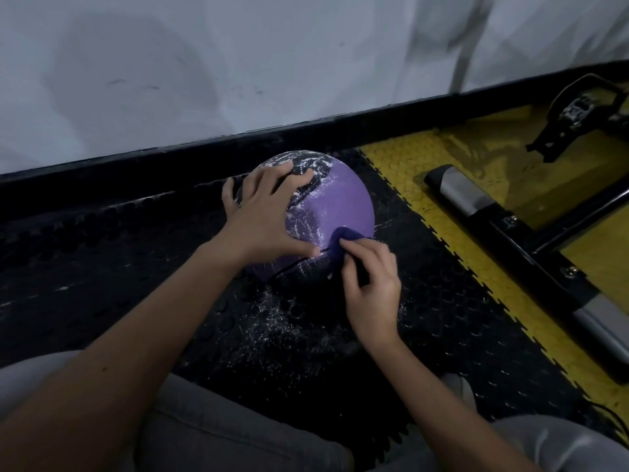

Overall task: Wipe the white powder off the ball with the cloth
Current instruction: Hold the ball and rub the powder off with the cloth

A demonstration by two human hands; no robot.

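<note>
Purple-and-black, the ball (340,199) sat on the black floor mat (136,250), steadied by the left hand (262,216), fingers (272,173) spread. The right hand (371,287) pinched the dark cloth (343,238) against its near side. Firm overlapping strokes, turning the ball, should clear the white powder (316,165) on top.

1. The left hand (262,212) and right hand (371,284) are bare, and both forearms (136,335) are bare to the elbow.
2. Grey trousers (221,434) cover both legs.
3. Their fabric is plain and unpatterned, with a few soft creases.
</note>
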